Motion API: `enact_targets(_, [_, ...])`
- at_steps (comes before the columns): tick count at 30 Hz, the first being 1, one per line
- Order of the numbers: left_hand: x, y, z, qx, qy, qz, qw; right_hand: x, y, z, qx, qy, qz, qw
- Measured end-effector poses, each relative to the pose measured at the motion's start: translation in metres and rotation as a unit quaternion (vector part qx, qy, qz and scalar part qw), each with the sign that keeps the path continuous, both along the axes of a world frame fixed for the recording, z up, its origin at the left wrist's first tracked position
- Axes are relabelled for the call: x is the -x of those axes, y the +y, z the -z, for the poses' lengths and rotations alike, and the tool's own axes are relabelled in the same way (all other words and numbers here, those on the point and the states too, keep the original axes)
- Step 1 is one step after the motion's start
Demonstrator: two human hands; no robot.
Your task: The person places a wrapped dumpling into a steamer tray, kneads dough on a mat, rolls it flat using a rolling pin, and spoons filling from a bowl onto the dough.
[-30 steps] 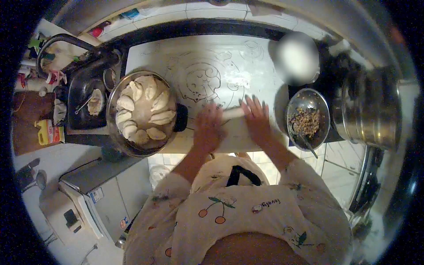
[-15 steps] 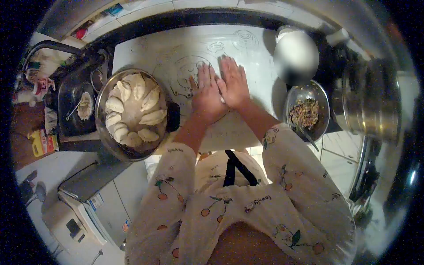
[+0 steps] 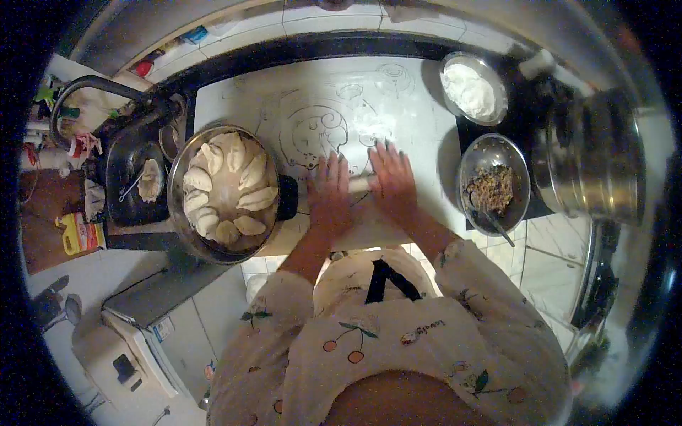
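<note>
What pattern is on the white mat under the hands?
Dark, cartoon-like line drawings; the mat shows best in the head view.

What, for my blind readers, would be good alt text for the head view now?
A person's left hand and right hand lie over a pale roll on a white mat. A pan of dumplings stands left, bowls of chopped mixture and white powder right.

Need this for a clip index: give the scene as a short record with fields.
Left hand: palm down at pale roll's left end
Right hand: palm down at its right end
Surface: white printed mat
Left side: pan holding folded dumplings in a ring
Right side: metal bowl of chopped mixture; powder bowl beyond it
</note>
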State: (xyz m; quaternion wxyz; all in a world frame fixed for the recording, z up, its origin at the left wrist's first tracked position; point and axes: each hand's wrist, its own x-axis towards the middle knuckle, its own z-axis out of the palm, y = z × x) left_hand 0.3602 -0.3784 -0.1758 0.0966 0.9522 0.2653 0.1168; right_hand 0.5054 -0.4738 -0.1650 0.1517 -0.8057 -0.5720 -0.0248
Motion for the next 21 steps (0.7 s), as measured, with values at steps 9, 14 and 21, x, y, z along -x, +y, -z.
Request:
enact_targets(9, [0.012, 0.007, -0.005, 0.036, 0.013, 0.019, 0.999, -0.015, -0.013, -0.004, 0.078, 0.050, -0.011, 0.996])
enact_targets(14, [0.069, -0.052, -0.027, 0.081, -0.024, 0.070, 0.994, 0.004, -0.080, 0.004, 0.057, 0.097, -0.026, 0.993])
enact_targets(21, [0.043, -0.006, -0.013, 0.114, 0.024, 0.007, 0.993, -0.022, -0.059, -0.036, -0.027, 0.158, 0.033, 0.986])
